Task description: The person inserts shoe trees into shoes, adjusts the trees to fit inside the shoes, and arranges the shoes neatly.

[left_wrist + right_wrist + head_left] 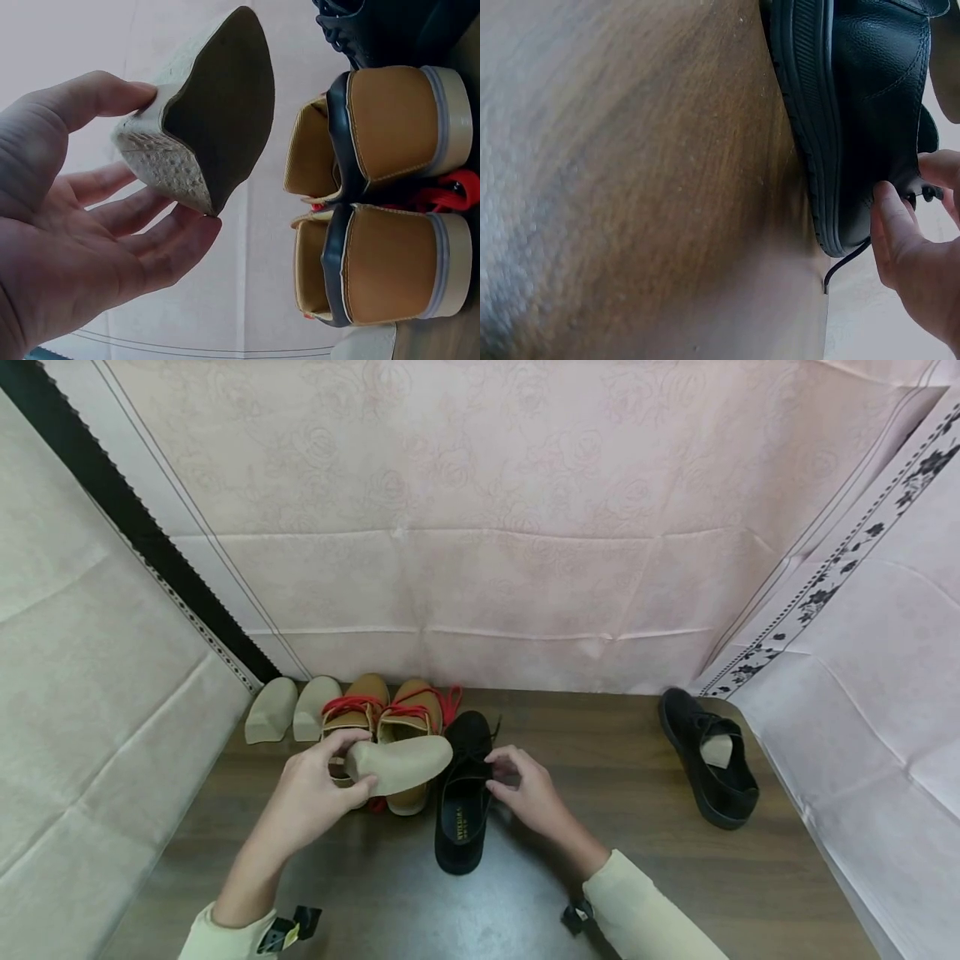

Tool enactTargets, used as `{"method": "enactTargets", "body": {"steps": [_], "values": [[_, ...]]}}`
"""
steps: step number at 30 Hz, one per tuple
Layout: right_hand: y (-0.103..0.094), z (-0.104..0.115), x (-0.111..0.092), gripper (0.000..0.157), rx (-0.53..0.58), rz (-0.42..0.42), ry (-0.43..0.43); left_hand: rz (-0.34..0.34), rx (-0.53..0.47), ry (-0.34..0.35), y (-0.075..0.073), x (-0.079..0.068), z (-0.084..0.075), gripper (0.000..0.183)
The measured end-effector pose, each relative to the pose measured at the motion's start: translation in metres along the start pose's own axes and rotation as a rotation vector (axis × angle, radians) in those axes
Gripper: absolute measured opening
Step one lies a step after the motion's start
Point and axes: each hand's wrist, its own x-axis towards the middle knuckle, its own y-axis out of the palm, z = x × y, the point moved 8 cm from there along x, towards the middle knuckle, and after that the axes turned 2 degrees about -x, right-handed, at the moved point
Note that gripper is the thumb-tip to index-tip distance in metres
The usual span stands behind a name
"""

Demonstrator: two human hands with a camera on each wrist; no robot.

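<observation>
Holding 1 pale shoe form (405, 765): left hand (318, 787), thumb and fingers grasping its blunt end, above 2 tan shoes (367, 687) with red laces (465, 181). Right hand (528, 789): fingertips on the middle black shoe's (461, 835) side; pinch or mere touch, cannot tell. Further: 2 spare forms (272, 710), far left; 1 outlying black shoe (690, 760), far right, pale block (717, 750) inside.

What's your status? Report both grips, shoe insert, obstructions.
Left grip holding cream foot-shaped insert above red-laced tan shoes. Right grip pinching black leather-look lace-up shoe. Its opening appears unobstructed.
</observation>
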Motion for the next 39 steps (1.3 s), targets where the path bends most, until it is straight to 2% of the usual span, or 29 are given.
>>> {"method": "enactTargets", "body": {"steps": [5, 15, 24, 32, 39], "values": [[0.000, -0.001, 0.000, 0.035, 0.004, 0.005, 0.003, 0.035, 0.002, 0.045, 0.007, 0.000, -0.007, 0.051], [-0.001, 0.000, 0.000, 0.036, 0.015, 0.006, 0.025, 0.129, 0.032, 0.082, 0.020, -0.002, -0.015, 0.048], [-0.001, 0.000, 0.001, 0.035, 0.024, 0.021, 0.052, 0.211, -0.009, 0.105, 0.034, -0.003, -0.023, 0.049], [-0.002, 0.000, 0.000, 0.036, 0.032, 0.027, 0.053, 0.207, -0.013, 0.145, 0.043, -0.002, -0.031, 0.047], [-0.001, -0.002, 0.001, 0.036, 0.032, 0.031, 0.059, 0.191, 0.049, 0.157, 0.053, -0.002, -0.035, 0.045]]}}
